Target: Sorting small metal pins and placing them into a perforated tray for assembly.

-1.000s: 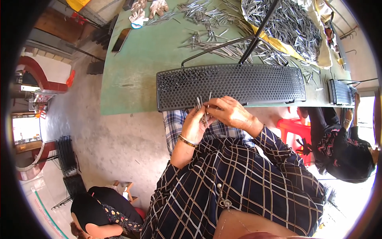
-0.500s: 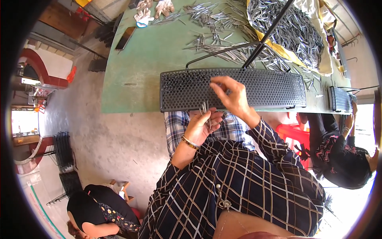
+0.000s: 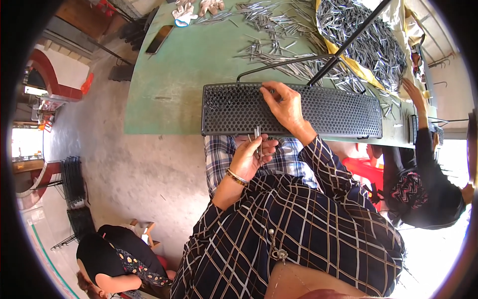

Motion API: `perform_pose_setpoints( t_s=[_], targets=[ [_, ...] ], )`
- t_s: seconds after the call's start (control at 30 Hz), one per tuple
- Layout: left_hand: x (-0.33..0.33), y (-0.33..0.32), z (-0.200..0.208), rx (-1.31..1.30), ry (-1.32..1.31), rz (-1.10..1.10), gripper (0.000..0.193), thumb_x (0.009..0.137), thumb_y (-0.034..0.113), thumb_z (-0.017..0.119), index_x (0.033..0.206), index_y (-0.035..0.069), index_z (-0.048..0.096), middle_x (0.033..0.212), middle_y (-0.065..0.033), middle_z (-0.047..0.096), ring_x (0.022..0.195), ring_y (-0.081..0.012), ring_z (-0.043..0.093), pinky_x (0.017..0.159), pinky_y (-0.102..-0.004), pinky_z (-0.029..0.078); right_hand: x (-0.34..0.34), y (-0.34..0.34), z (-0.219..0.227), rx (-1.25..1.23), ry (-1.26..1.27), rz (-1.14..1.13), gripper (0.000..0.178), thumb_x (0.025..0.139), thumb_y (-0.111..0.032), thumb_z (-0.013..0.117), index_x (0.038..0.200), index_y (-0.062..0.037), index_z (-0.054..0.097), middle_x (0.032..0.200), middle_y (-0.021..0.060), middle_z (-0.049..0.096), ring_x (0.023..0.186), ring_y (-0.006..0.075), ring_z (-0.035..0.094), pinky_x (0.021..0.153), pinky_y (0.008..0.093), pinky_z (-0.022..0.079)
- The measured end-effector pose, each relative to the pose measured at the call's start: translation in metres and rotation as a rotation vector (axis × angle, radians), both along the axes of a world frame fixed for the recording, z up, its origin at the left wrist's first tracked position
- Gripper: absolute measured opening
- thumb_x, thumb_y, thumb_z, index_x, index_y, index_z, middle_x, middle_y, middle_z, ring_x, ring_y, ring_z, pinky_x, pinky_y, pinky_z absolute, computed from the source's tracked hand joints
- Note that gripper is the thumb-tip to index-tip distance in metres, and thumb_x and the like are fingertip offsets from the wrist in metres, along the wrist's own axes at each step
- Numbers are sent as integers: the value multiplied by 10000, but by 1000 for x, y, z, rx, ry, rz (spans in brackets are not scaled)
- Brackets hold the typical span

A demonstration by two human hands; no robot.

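Observation:
A long black perforated metal panel (image 3: 338, 112) with a bent wire frame lies along the table's near edge, partly over my lap. My left hand (image 3: 251, 153) is just below its front edge, palm up, with its fingers closed around several thin metal rods (image 3: 257, 132) whose tips stick up. Over the panel, left of its middle, is my right hand (image 3: 288, 107). Its thumb and fingertips are pinched together close to the panel's far edge; anything between them is too small to make out.
Loose rods (image 3: 271, 25) lie scattered on the green table (image 3: 164, 84), beside a yellow-edged sack (image 3: 366, 40) heaped with more. A phone (image 3: 160, 40) and work gloves (image 3: 185, 14) lie at the far left. Right, a co-worker's arm (image 3: 422, 107) reaches over the table. Another person (image 3: 124, 261) bends at lower left.
My right hand has moved slightly left and away from me, toward the panel's far edge, its fingers closing. The co-worker at right has stretched an arm toward the rods. My left hand keeps its rods.

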State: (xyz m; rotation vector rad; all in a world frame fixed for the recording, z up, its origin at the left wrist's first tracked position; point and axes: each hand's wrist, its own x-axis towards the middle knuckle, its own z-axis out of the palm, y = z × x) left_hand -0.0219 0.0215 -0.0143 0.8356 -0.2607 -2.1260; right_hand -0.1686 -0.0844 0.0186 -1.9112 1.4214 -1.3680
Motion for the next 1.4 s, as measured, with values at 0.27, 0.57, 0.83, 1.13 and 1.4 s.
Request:
perform_pose_setpoints(
  t_s=[0.27, 0.57, 0.83, 1.13, 1.4],
  targets=[
    [1, 0, 0, -28, -44, -14, 231, 950, 225, 484, 1092, 55, 553, 1020, -146, 648, 802, -158, 651, 605, -246, 519, -5, 0, -17, -165, 228, 108, 156, 738, -69, 671, 889, -43, 642, 900, 84, 603, 758, 304, 594, 675, 359, 490],
    [2, -2, 10, -149, -93, 53, 253, 961, 257, 472, 1104, 62, 547, 971, -118, 658, 712, -101, 604, 566, -220, 475, -8, 32, 19, 520, -41, 449, 177, 834, -158, 670, 900, 6, 676, 776, 68, 636, 684, 98, 593, 576, 231, 465],
    [4, 2, 10, -215, -154, 70, 296, 976, 264, 435, 1120, 32, 551, 953, -123, 658, 633, -67, 553, 522, -195, 445, -3, 37, 19, 720, -203, 415, 198, 816, -155, 677, 894, 27, 683, 724, 90, 669, 638, 105, 618, 564, 249, 490],
    [10, 5, 11, -102, -108, 122, 318, 969, 257, 449, 1149, 12, 543, 926, -129, 655, 624, -72, 540, 510, -205, 433, 27, 5, 31, 353, -159, 219, 232, 845, -176, 668, 964, 22, 666, 777, 64, 671, 716, 67, 587, 643, 220, 482],
    [15, 7, 7, -37, -33, 129, 274, 958, 202, 445, 1127, 9, 541, 905, -143, 653, 613, -89, 554, 507, -215, 437, 43, -15, 8, 132, 52, 205, 202, 823, -168, 671, 962, -21, 672, 883, 123, 671, 740, 191, 649, 668, 282, 518]
  ],
)
